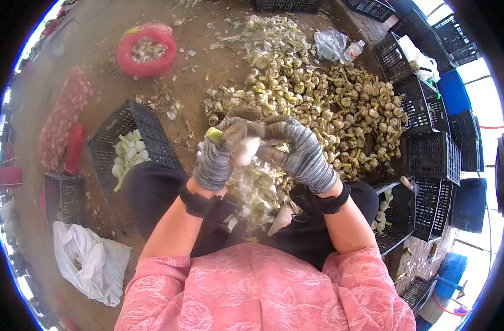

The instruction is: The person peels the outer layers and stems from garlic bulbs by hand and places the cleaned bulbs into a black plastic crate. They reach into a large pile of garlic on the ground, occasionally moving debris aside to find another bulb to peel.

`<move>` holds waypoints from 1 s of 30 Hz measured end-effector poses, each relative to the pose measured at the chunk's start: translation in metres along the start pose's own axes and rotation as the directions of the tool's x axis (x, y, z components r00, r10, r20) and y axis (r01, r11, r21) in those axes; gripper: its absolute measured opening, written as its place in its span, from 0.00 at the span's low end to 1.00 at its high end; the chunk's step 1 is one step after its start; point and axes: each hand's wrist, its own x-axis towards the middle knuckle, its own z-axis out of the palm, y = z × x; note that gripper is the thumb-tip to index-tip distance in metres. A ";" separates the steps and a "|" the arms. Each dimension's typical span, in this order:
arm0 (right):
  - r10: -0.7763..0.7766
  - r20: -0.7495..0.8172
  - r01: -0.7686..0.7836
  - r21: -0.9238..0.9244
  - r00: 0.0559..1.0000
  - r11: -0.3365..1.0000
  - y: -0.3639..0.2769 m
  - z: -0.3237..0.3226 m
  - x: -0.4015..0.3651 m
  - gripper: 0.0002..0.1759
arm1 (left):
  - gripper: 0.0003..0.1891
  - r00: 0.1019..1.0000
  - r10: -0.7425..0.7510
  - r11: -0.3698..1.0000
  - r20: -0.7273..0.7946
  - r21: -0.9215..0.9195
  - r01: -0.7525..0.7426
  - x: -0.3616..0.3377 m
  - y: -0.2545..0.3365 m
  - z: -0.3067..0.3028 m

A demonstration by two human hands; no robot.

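My left hand (217, 157), in a grey knitted glove with dirty fingertips, is closed around a white garlic bulb (245, 151). A green stem end (213, 133) pokes out at the outer side of this hand. Right beside the bulb, my right hand (300, 148), gloved the same way, has its fingers curled in and its thumb toward the bulb. What lies between those fingers is hidden. Loose pale garlic skins (257, 198) are heaped below both hands, between my legs. A large pile of unpeeled garlic bulbs (340, 105) spreads over the ground just ahead.
A black crate (152, 129) with cleaned garlic (131, 151) stands at my left, another crate (398, 218) at my right. Stacked crates (434, 157) line the right side. A red net bag (146, 66), a white sack (92, 265) and a plastic bottle (353, 51) lie around.
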 end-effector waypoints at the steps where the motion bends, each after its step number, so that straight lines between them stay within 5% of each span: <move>1: -0.030 -0.004 0.030 -0.069 1.000 0.997 0.001 0.001 0.000 0.18 | 0.12 0.999 0.020 0.989 -0.027 0.149 -0.016 0.002 -0.010 -0.014; 2: -0.061 -0.005 0.059 -0.138 0.998 0.989 0.002 0.002 0.000 0.13 | 0.12 0.999 0.020 0.989 -0.026 0.149 -0.016 0.003 -0.020 -0.025; 3: -0.110 -0.025 0.104 -0.167 0.994 0.980 0.002 0.003 -0.001 0.10 | 0.14 0.879 0.460 0.630 0.124 0.652 -0.421 0.005 -0.023 -0.028; 4: -0.111 -0.024 0.106 -0.166 0.993 0.980 0.000 0.003 -0.002 0.10 | 0.17 0.603 0.646 -0.075 0.468 0.825 -0.560 0.007 -0.025 -0.032; 5: -0.106 -0.078 0.095 -0.141 0.991 0.986 -0.004 0.004 -0.003 0.10 | 0.17 0.604 0.646 -0.077 0.468 0.826 -0.558 0.008 -0.028 -0.035; 6: -0.098 -0.133 0.083 -0.115 0.986 0.990 -0.006 0.005 -0.005 0.10 | 0.17 0.846 0.504 0.437 0.176 0.793 -0.425 0.010 -0.027 -0.035; 7: 0.136 -0.130 -0.107 0.207 0.982 0.972 0.003 0.007 -0.010 0.10 | 0.18 0.981 0.189 0.818 -0.040 0.559 -0.135 0.012 -0.027 -0.033; 8: 0.137 -0.129 -0.108 0.209 0.982 0.972 0.004 0.004 -0.010 0.10 | 0.19 0.971 -0.208 0.954 -0.115 0.194 0.227 0.013 -0.027 -0.030; 9: 0.184 -0.137 -0.137 0.296 0.973 0.945 0.005 0.000 -0.009 0.10 | 0.16 0.965 0.261 0.686 0.038 0.696 -0.213 0.006 -0.012 -0.008; 10: 0.231 -0.141 -0.162 0.380 0.963 0.910 0.002 -0.001 -0.008 0.10 | 0.16 0.965 0.261 0.685 0.040 0.696 -0.214 0.007 -0.011 -0.008; 11: 0.267 -0.108 -0.162 0.565 0.958 0.809 -0.006 0.000 -0.008 0.12 | 0.16 0.987 0.094 0.983 -0.130 0.171 -0.071 0.008 -0.011 -0.009; 12: 0.267 -0.110 -0.161 0.564 0.958 0.810 -0.005 -0.001 -0.009 0.12 | 0.16 0.975 -0.143 0.900 -0.170 -0.432 0.057 0.011 -0.007 -0.007; 13: 0.312 -0.140 -0.179 0.575 0.940 0.798 -0.003 -0.001 -0.010 0.12 | 0.13 0.962 -0.251 0.597 0.102 -0.767 0.237 0.013 0.007 -0.011; 15: 0.358 -0.167 -0.200 0.586 0.919 0.785 0.002 -0.003 -0.010 0.12 | 0.13 0.971 -0.232 0.591 0.060 -0.784 0.190 0.013 0.013 -0.015; 17: 0.313 0.167 -0.355 0.403 0.935 0.843 0.008 -0.005 -0.008 0.25 | 0.12 0.972 -0.226 0.599 -0.070 -0.796 0.082 0.011 0.018 -0.014; 18: 0.312 0.167 -0.353 0.404 0.935 0.844 0.012 -0.002 -0.008 0.25 | 0.12 0.972 -0.225 0.600 -0.070 -0.796 0.081 0.011 0.021 -0.015; 19: 0.169 0.277 -0.189 0.046 0.946 0.981 0.020 0.002 -0.008 0.30 | 0.11 0.983 -0.178 0.653 -0.045 -0.752 0.084 0.012 0.023 -0.018; 20: 0.079 0.421 0.054 -0.294 0.904 0.954 0.029 0.005 -0.011 0.35 | 0.11 0.991 -0.134 0.700 -0.013 -0.709 0.085 0.013 0.027 -0.020; 21: 0.087 0.496 0.151 -0.420 0.864 0.895 0.048 0.009 -0.016 0.41 | 0.15 0.976 -0.157 0.786 -0.152 -0.618 0.031 0.014 0.040 -0.022; 22: 0.297 0.551 0.106 -0.584 0.780 0.805 0.047 0.008 -0.015 0.38 | 0.20 0.917 0.000 0.839 -0.398 -0.500 -0.217 0.012 0.030 -0.053; 23: 0.406 0.547 0.028 -0.619 0.732 0.785 0.045 0.003 -0.013 0.37 | 0.23 0.855 0.019 0.715 -0.519 -0.591 -0.375 0.005 0.055 -0.070; 24: 0.507 0.540 -0.047 -0.652 0.672 0.757 0.045 -0.002 -0.008 0.35 | 0.25 0.852 0.173 0.429 -0.495 -0.740 -0.518 0.002 0.081 -0.085; 26: 0.425 0.486 -0.074 -0.589 0.763 0.805 0.094 -0.015 -0.010 0.28 | 0.32 0.678 0.302 0.328 -0.670 -0.595 -0.734 -0.011 0.121 -0.098; 27: 0.502 0.495 -0.136 -0.603 0.709 0.786 0.124 -0.021 -0.004 0.25 | 0.32 0.624 0.275 0.328 -0.732 -0.539 -0.776 -0.017 0.128 -0.109; 28: 0.492 0.394 -0.166 -0.625 0.777 0.762 0.114 -0.033 0.002 0.22 | 0.33 0.564 0.247 0.331 -0.788 -0.478 -0.814 -0.022 0.132 -0.119; 29: 0.488 0.384 -0.066 -0.730 0.784 0.680 0.149 -0.045 0.011 0.23 | 0.23 0.645 0.105 0.322 -0.757 -0.588 -0.742 -0.026 0.136 -0.128; 30: 0.821 0.259 -0.337 -0.818 0.509 0.467 0.162 -0.049 0.035 0.25 | 0.23 0.642 0.097 0.324 -0.760 -0.586 -0.743 -0.025 0.127 -0.135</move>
